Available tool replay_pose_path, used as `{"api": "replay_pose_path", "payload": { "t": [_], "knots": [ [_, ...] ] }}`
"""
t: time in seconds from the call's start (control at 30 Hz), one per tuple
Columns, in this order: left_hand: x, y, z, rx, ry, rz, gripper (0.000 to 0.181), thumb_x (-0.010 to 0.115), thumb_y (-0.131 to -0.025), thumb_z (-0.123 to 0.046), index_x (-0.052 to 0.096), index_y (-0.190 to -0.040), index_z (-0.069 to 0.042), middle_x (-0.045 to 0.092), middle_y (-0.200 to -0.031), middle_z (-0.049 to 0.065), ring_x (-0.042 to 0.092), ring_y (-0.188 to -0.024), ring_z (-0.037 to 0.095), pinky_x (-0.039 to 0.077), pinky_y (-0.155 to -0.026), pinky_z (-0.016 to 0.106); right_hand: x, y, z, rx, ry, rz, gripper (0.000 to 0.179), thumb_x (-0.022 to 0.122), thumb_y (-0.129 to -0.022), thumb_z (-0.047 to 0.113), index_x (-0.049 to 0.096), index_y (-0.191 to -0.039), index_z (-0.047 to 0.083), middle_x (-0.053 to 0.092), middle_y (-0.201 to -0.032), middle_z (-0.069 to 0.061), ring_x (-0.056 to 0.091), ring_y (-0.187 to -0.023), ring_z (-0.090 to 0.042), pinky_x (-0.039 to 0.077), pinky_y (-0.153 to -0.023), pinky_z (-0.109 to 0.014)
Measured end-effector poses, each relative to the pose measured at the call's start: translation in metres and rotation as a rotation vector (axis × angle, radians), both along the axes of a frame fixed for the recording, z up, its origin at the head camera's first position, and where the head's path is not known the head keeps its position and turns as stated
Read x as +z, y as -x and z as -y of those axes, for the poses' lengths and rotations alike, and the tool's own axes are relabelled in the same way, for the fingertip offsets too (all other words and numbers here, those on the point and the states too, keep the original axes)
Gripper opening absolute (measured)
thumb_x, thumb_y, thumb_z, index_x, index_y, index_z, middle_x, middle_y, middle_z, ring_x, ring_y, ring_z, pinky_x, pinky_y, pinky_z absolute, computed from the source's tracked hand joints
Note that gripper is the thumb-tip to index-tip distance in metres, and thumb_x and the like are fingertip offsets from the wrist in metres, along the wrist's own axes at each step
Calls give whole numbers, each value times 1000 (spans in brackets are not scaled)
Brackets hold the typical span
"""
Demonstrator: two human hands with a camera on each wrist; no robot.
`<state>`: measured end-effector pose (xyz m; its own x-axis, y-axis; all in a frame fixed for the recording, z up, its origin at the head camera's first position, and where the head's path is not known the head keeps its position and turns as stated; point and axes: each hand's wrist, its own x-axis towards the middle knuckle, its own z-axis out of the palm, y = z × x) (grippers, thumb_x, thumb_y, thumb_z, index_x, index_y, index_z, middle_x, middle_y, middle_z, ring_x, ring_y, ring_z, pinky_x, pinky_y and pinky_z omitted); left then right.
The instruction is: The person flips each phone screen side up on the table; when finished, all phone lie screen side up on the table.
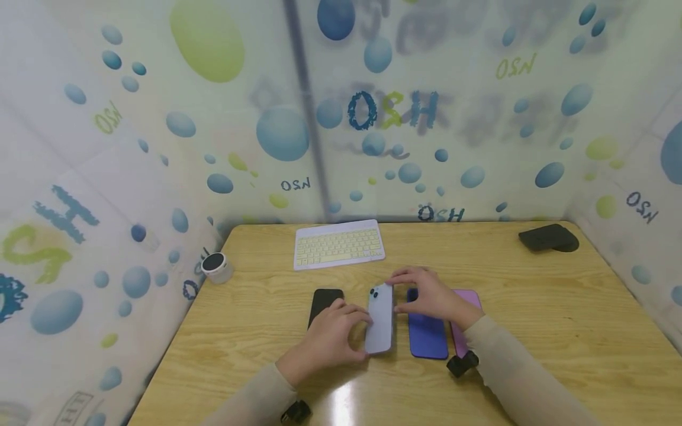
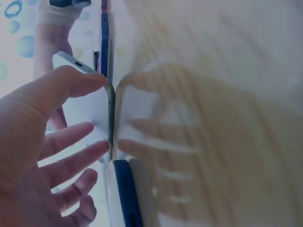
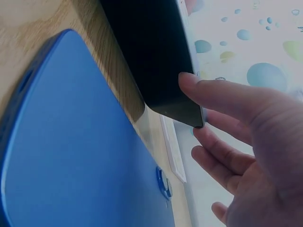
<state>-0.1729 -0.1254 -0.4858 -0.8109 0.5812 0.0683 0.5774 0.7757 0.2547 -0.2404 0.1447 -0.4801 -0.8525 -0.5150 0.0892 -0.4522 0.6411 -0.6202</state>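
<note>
A light blue smartphone [image 1: 379,322] stands tilted on its long left edge, its camera side toward the head view. My left hand [image 1: 331,332] holds it from the left, thumb at the bottom end and fingertips along the low edge. My right hand [image 1: 430,296] pinches its raised right side near the top; in the right wrist view the thumb presses the dark screen [image 3: 147,52] and a finger touches the corner. Left of it lies a black phone [image 1: 322,303], partly behind my left hand. Under my right hand lies a blue phone [image 1: 428,337], with a purple phone [image 1: 470,297] beyond, partly covered by the forearm.
A white keyboard [image 1: 339,245] lies at the back of the wooden table [image 1: 559,319]. A small white cylinder with a dark top [image 1: 215,268] stands at the left edge. Dark flat items [image 1: 549,238] lie at the back right. Printed curtains [image 1: 458,142] surround the table.
</note>
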Motion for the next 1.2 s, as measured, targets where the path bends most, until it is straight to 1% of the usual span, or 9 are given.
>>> {"api": "replay_pose_path", "payload": {
  "t": [0.23, 0.4, 0.53, 0.77, 0.9, 1.03, 1.2],
  "knots": [
    [-1, -4, 0, 0, -56, 11, 67, 90, -69, -51, 69, -129, -27, 70, -131, -7, 50, -100, 8, 48, -84, 23, 2, -2, 4, 11, 18, -34, 57, 89, -80, 31, 71, -133, 19, 64, -140, -8, 53, -136, -37, 22, -118, -68],
    [-1, -7, 0, 4, -116, 46, 68, 90, -71, -48, 66, -132, -29, 69, -135, -8, 49, -103, 8, 47, -86, 23, 2, -3, 8, 27, 49, -80, 56, 90, -80, 29, 71, -131, 16, 66, -137, -9, 57, -132, -37, 22, -116, -68],
    [-1, -7, 2, -13, -183, 46, 68, 91, -72, -43, 64, -134, -30, 66, -137, -11, 49, -107, 7, 47, -89, 24, 3, -5, 11, 33, 71, -111, 56, 90, -80, 27, 71, -131, 15, 67, -136, -9, 59, -129, -35, 21, -116, -68],
    [1, -8, 7, -46, -288, 6, 67, 91, -73, -37, 64, -133, -27, 68, -134, -14, 50, -113, 7, 48, -95, 28, 4, -5, 19, 25, 81, -122, 55, 88, -82, 30, 70, -131, 16, 67, -135, -9, 59, -129, -34, 23, -116, -66],
    [3, -10, 10, -44, -316, -12, 67, 91, -74, -36, 64, -134, -27, 68, -133, -15, 49, -113, 7, 49, -95, 29, 4, -5, 24, 29, 97, -136, 54, 88, -82, 29, 70, -131, 15, 68, -135, -9, 59, -129, -33, 23, -116, -65],
    [5, -10, 14, -61, -335, -61, 68, 92, -73, -37, 65, -134, -24, 69, -131, -14, 51, -112, 8, 50, -94, 31, 5, -6, 28, 36, 115, -143, 55, 89, -82, 29, 71, -131, 15, 68, -133, -9, 60, -128, -32, 23, -115, -65],
    [5, -8, 18, -105, -365, -121, 66, 93, -73, -35, 66, -132, -23, 70, -130, -12, 53, -111, 10, 51, -93, 34, 5, -5, 32, 38, 123, -159, 55, 89, -82, 30, 71, -131, 15, 69, -132, -8, 61, -126, -31, 24, -115, -65]
  ]
}}
